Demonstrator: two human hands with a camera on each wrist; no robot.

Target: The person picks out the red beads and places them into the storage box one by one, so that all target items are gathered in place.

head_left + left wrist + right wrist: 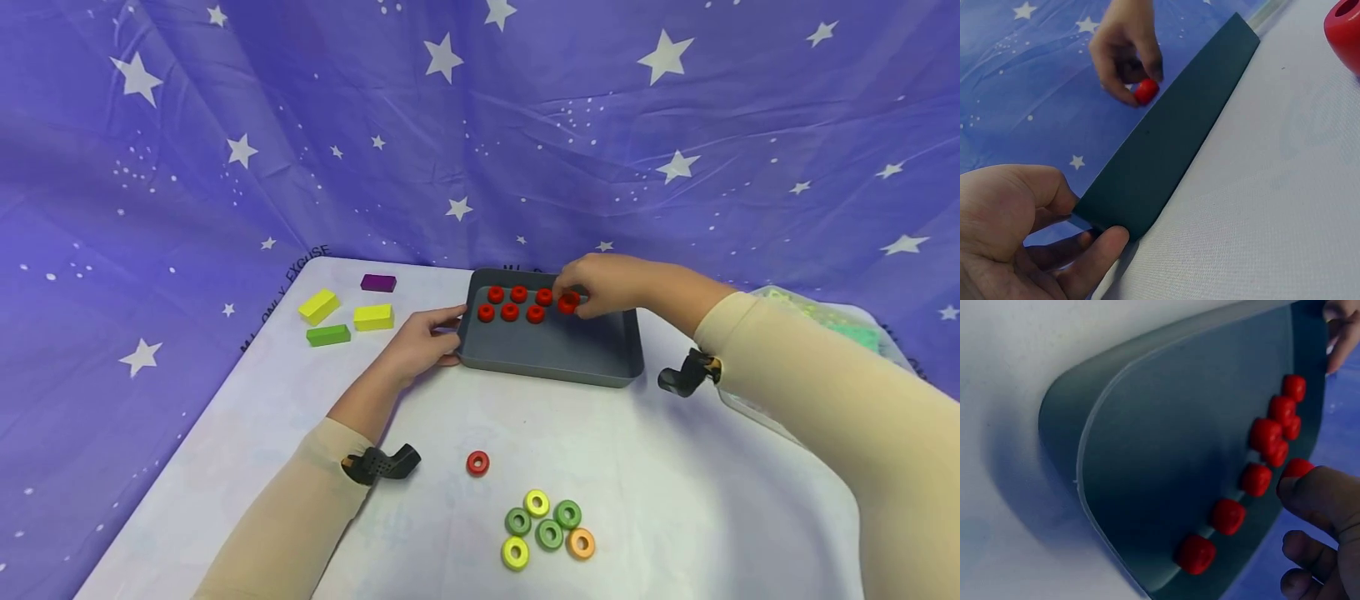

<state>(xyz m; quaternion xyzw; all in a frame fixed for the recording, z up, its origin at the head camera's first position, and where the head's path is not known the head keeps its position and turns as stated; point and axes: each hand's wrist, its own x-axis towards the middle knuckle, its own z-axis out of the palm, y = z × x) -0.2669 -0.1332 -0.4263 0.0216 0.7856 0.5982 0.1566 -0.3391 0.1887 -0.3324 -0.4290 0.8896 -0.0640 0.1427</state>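
Note:
A dark grey tray (551, 350) stands on the white-covered table with several red rings (509, 312) in rows along its far side. My right hand (611, 283) is over the tray's far right part and pinches a red ring (1297, 469) between thumb and finger. The left wrist view also shows this red ring (1146, 92) at the fingertips, above the tray's wall. At the tray's left end, my left hand (427, 342) holds the edge, its fingers bent. Close up, a fingertip of the left hand (1022, 231) presses the tray's (1172, 131) lower corner.
One loose red ring (477, 463) lies in front of the tray. Nearer are green rings (549, 535), yellow rings (515, 553) and an orange ring (581, 544). Yellow blocks (373, 317), a green block (328, 336) and a purple block (378, 283) lie left; a clear container (757, 412) stands right.

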